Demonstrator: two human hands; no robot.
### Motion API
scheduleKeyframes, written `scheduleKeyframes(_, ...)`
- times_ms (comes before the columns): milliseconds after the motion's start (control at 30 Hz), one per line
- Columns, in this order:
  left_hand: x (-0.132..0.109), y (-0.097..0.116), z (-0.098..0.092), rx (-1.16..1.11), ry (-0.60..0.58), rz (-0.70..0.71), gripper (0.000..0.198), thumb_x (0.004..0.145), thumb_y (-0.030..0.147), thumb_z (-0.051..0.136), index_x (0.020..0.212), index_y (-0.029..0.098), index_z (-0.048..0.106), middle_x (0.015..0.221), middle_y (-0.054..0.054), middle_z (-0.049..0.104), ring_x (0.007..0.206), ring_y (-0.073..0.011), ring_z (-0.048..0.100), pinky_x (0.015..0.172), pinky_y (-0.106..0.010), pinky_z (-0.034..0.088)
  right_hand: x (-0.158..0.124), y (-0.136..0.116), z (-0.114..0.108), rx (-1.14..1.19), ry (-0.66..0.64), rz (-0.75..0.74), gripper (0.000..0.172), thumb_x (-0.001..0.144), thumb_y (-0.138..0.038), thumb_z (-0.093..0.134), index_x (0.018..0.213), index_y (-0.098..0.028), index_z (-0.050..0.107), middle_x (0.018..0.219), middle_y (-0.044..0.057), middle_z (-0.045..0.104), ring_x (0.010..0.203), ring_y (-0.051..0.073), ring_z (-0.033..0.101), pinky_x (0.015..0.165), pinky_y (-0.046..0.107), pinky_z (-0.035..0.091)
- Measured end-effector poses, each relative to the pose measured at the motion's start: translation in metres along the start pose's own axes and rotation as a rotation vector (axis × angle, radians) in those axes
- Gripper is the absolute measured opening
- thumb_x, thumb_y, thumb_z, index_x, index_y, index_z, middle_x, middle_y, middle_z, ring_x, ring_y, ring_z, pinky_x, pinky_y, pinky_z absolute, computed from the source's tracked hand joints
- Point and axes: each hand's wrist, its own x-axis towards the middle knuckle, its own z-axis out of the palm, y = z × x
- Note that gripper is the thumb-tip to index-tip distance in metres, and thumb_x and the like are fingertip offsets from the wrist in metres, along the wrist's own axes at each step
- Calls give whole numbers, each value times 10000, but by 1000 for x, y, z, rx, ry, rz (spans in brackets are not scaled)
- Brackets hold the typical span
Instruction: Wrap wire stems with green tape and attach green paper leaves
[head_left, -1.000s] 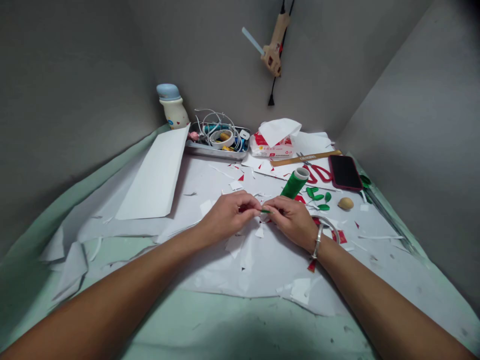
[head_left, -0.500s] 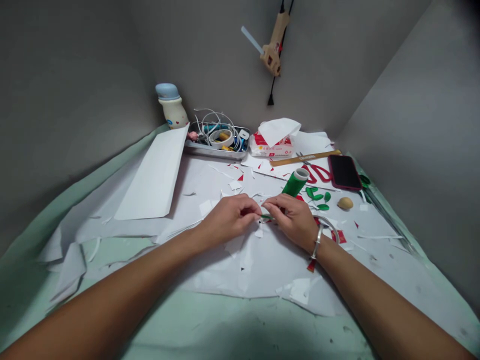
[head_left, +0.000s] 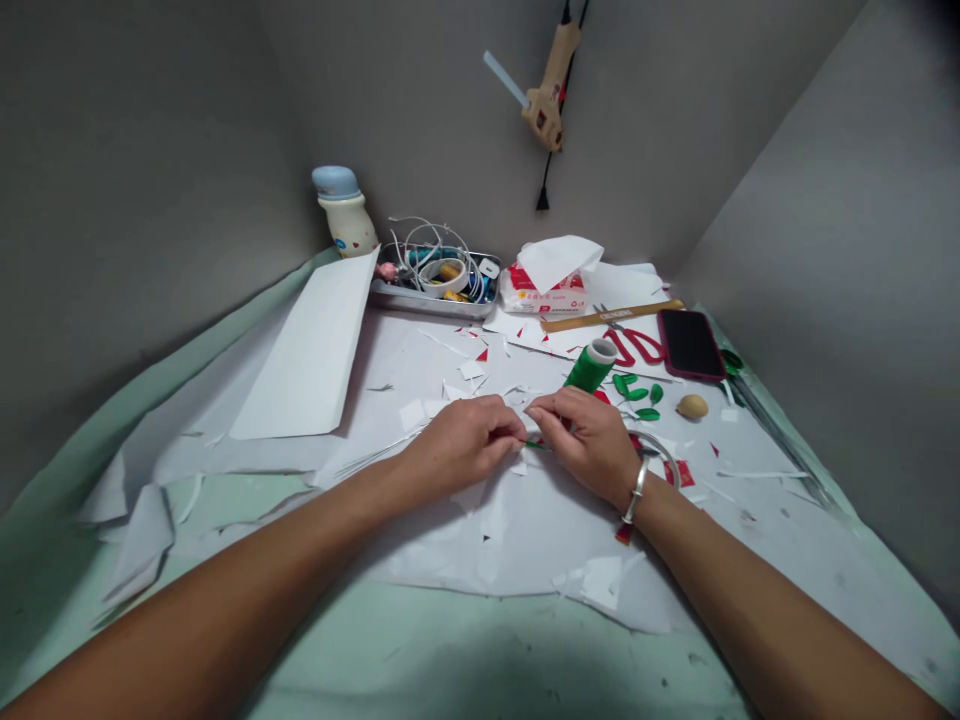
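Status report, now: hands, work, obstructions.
Left bare hand pinching slim green piece. Right bare hand beside it, grip unclear. Green thread spool with white rim close beyond right hand.

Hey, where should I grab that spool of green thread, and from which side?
Probably by the upper end of the spool, just under its white rim, coming from above: it stands with that end up and uncovered, while the right hand hides its lower part.

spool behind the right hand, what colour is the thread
The thread is green, best seen in the head view.
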Motion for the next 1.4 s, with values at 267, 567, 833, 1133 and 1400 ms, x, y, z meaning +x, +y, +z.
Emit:
scheduleKeyframes(267, 2, -1, -8, -79, 254, -144, 124, 839, 199, 555, 827, 171, 675, 868, -35, 673, 823, -164, 610, 758, -294, 476, -5, -8, 4, -47, -187, -140, 176, 914, -197, 529, 823, -189, 679, 707, 26, 650, 701, 158, 552, 684, 277, 434)
scheduleKeyframes(567, 0, 1, -1, -19, 10, 11, 145, 826, 174, 566, 851, 198, 707, 827, -34, 661, 779, -159, 603, 726, -290, 463, 1, 3, -2, 2, -27, 2, 166, 920, -188, 532, 844, -201, 678, 780, 28, 695, 743, 159, 587, 724, 292, 445)
scheduleKeyframes(833, 2, -4, -5, -16, 244, -157, 128, 833, 192, 549, 828, 180, 676, 877, -37, 679, 828, -174, 608, 756, -309, 468, -5, -5, 3, -62, -226, -154, 192, 925, -227, 516, 838, -195, 684, 691, 26, 632, 692, 161, 534, 683, 289, 434)
scheduleKeyframes(1133, 1, -2, -2, -76, -13, -20, 156, 825, 164, 565, 852, 217, 709, 885, -34, 676, 845, -167, 619, 799, -304, 468, 0, 4, -1, 4, -36, 5, 164, 920, -185, 532, 858, -204, 683, 787, 26, 698, 756, 160, 596, 734, 288, 449)
scheduleKeyframes(1400, 3, -5, -7, -95, 246, -152, 126, 844, 202, 554, 842, 188, 679, 896, -32, 684, 850, -173, 619, 806, -327, 478, -7, -7, 6, -91, -236, -140, 173, 917, -218, 531, 844, -196, 687, 699, 28, 639, 708, 164, 547, 685, 283, 437)
